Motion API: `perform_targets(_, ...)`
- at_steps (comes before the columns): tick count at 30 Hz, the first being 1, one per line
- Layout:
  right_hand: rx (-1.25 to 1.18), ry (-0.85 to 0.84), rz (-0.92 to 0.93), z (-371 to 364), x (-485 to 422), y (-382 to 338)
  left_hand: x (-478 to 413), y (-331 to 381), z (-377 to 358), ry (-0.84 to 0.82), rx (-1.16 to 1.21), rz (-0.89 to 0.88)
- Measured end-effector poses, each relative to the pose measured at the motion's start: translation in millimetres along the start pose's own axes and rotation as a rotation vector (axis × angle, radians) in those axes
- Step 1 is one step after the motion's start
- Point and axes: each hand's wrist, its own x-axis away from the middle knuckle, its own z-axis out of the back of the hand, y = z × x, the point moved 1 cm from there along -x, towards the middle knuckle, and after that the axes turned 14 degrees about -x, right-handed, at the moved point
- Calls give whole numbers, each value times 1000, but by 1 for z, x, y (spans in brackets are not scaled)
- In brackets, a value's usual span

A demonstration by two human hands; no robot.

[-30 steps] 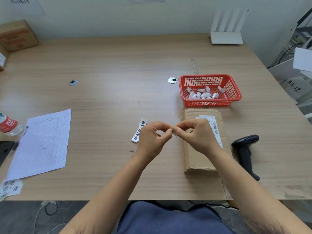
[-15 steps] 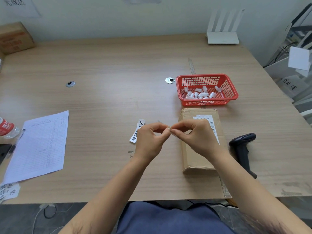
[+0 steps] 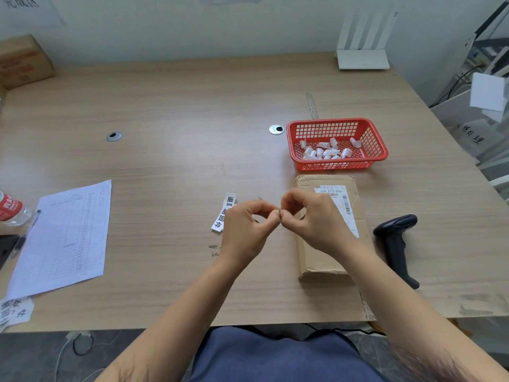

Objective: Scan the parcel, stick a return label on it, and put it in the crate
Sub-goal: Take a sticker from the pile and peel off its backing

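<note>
A brown cardboard parcel (image 3: pixel 325 260) lies flat on the table with a white barcode label on top. My left hand (image 3: pixel 245 232) and my right hand (image 3: pixel 316 221) meet fingertip to fingertip just left of the parcel. They pinch a small thin sticker label (image 3: pixel 278 212), seen edge-on and mostly hidden. A white strip printed with black characters (image 3: pixel 228 202) lies on the table, partly behind my left hand. The black handheld scanner (image 3: pixel 394 235) rests on the table to the right of the parcel. A red mesh basket (image 3: pixel 330 121) behind the parcel holds several white paper curls.
A lined paper sheet (image 3: pixel 66 238), a pen and a water bottle (image 3: pixel 11 209) sit at the left. More printed labels (image 3: pixel 15 312) hang at the front left edge. A cardboard box (image 3: pixel 22 62) and a white router (image 3: pixel 363 57) stand at the back.
Both hands stay pinched together at the same spot beside the parcel. Only the view has shifted slightly.
</note>
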Motion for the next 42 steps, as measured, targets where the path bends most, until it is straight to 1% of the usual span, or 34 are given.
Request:
perform_targets(3,2,-3,42,-1,1,1,1,1,0,-24,89,41)
perform_targets(6,-20,32,82,-4,2,2,0,2,-1,-17,157,73)
perform_targets(11,-45,93,160,-5,4,0,0,6,2,-25,244,68)
perform_targets(13,-104,91,132,-3,5,0,1,9,3,-43,281,98)
perform_targets(15,-140,80,100,1,4,0,2,11,4,-99,347,163)
perform_targets(18,-56,68,153,5,4,-1,3,14,6,-192,452,235)
perform_targets(21,67,69,238,6,6,-3,4,17,5,-221,472,247)
perform_targets(25,18,92,264,10,6,-5,3,15,4,-229,517,276)
perform_targets(31,-23,116,249,12,5,-7,3,13,3,-184,511,224)
perform_targets(39,-10,135,212,12,4,-11,2,13,3,-100,405,109)
perform_targets(42,-35,143,185,9,4,-13,1,12,3,-42,341,66)
